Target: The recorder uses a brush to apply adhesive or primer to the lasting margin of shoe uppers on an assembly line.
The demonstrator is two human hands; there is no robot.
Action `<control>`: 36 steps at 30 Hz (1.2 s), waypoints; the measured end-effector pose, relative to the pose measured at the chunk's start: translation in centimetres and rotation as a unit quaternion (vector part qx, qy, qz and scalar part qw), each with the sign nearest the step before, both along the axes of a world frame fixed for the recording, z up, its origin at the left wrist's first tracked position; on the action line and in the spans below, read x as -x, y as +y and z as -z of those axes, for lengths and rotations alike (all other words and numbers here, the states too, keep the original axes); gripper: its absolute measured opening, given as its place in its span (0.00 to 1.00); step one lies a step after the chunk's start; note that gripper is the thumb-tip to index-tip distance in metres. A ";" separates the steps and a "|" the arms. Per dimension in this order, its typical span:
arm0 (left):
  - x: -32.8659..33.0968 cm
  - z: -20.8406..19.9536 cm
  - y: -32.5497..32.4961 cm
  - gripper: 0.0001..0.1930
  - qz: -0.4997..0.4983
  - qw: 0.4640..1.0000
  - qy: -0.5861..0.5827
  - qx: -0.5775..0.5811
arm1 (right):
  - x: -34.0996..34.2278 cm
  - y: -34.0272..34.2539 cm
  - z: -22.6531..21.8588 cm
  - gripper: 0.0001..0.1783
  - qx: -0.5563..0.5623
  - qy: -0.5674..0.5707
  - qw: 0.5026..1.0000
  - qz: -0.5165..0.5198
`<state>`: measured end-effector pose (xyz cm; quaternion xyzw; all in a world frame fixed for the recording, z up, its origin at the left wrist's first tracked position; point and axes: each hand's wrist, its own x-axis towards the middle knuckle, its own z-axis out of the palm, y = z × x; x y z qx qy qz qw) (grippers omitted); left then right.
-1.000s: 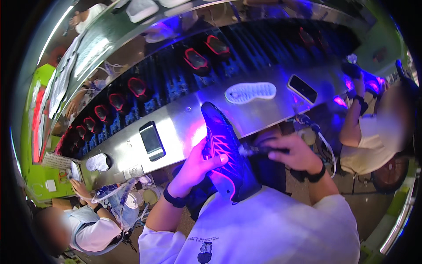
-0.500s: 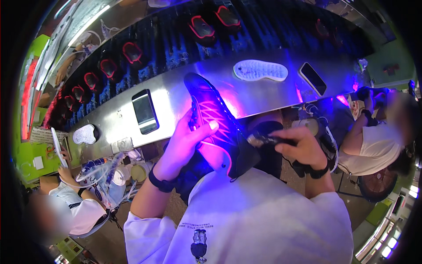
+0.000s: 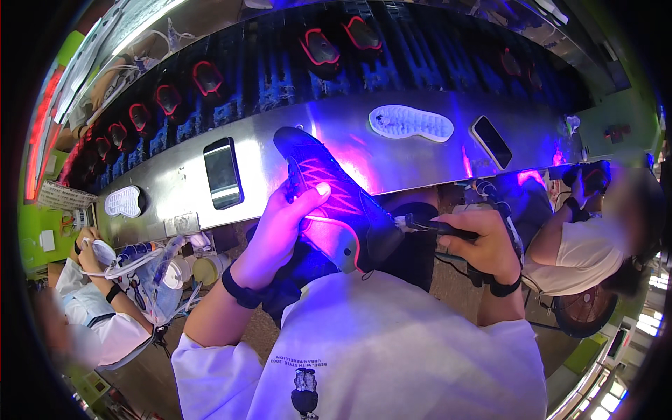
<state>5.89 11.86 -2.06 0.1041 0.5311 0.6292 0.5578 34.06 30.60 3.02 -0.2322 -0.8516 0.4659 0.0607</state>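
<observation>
My left hand [image 3: 276,224] is closed around the side of a dark shoe upper [image 3: 336,185] with pink zigzag lines, thumb pressed on top. The shoe lies slantwise, toe pointing away toward the bench, its heel collar close to my body. A dark-handled brush [image 3: 453,229] is gripped in my right hand [image 3: 486,241], to the right of the shoe. Its head is at the shoe's right edge near the heel; whether it touches cannot be made out. Purple light falls on the shoe and my left hand.
On the metal bench [image 3: 178,182] lie a phone [image 3: 223,173], a white sole [image 3: 411,124], another phone [image 3: 492,141] and a small sole [image 3: 124,201]. Behind runs a dark conveyor [image 3: 273,77] carrying several red-edged shoes. Co-workers sit left and right; pots [image 3: 206,269] stand near the left one.
The brush has turned, its head now pointing at the shoe's edge. The view has shifted slightly. The left co-worker's hands have come together, and the white piece there is lower.
</observation>
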 end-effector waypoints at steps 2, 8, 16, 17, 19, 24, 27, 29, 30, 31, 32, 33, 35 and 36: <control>-0.4 -0.6 0.3 0.21 -0.004 1.000 0.006 0.002 | -0.4 0.3 0.2 0.19 -0.028 0.011 1.000 -0.001; -0.4 -2.0 0.5 0.21 0.049 0.985 -0.159 0.040 | 0.1 0.5 -1.0 0.19 -0.095 0.086 0.991 0.031; -0.4 -0.9 -0.2 0.26 0.068 0.922 -0.369 -0.090 | 1.6 2.1 -4.2 0.20 -0.169 0.124 0.978 -0.004; -1.1 -1.6 0.0 0.26 0.069 0.921 -0.373 -0.088 | 1.8 2.0 -4.7 0.20 -0.175 0.126 0.977 0.005; -2.0 -2.5 0.4 0.26 0.015 0.957 -0.290 -0.026 | 2.2 2.0 -5.6 0.20 -0.178 0.121 0.976 0.016; -1.7 -2.2 -0.1 0.26 0.009 0.930 -0.368 -0.004 | 3.9 1.9 -6.0 0.20 -0.207 0.115 0.972 0.005; -0.8 -0.3 -1.4 0.25 0.028 0.923 -0.381 -0.039 | 4.6 1.8 -6.3 0.21 -0.202 0.095 0.975 -0.026; -0.1 1.4 -2.3 0.25 0.049 0.915 -0.393 -0.076 | 5.3 1.8 -6.3 0.21 -0.198 0.064 0.978 -0.037; 0.2 2.2 -2.7 0.26 0.050 0.895 -0.435 -0.086 | 5.7 1.8 -6.1 0.21 -0.198 0.064 0.977 -0.050; 0.3 2.8 -3.2 0.27 0.047 0.873 -0.475 -0.096 | 6.1 1.8 -5.8 0.21 -0.198 0.067 0.976 -0.066; -0.3 0.1 -2.7 0.27 0.004 0.884 -0.466 -0.049 | 6.3 1.7 -5.8 0.21 -0.193 0.059 0.977 -0.069; -0.3 0.4 -3.0 0.27 0.001 0.880 -0.473 -0.046 | 6.6 1.6 -5.7 0.21 -0.200 0.060 0.976 -0.066; 0.1 0.6 -3.4 0.30 0.034 0.773 -0.623 -0.110 | 7.3 1.7 -5.6 0.21 -0.208 0.063 0.974 -0.066; -0.2 1.1 -3.5 0.35 0.019 0.732 -0.675 -0.094 | 7.6 1.6 -5.1 0.21 -0.195 0.085 0.975 -0.069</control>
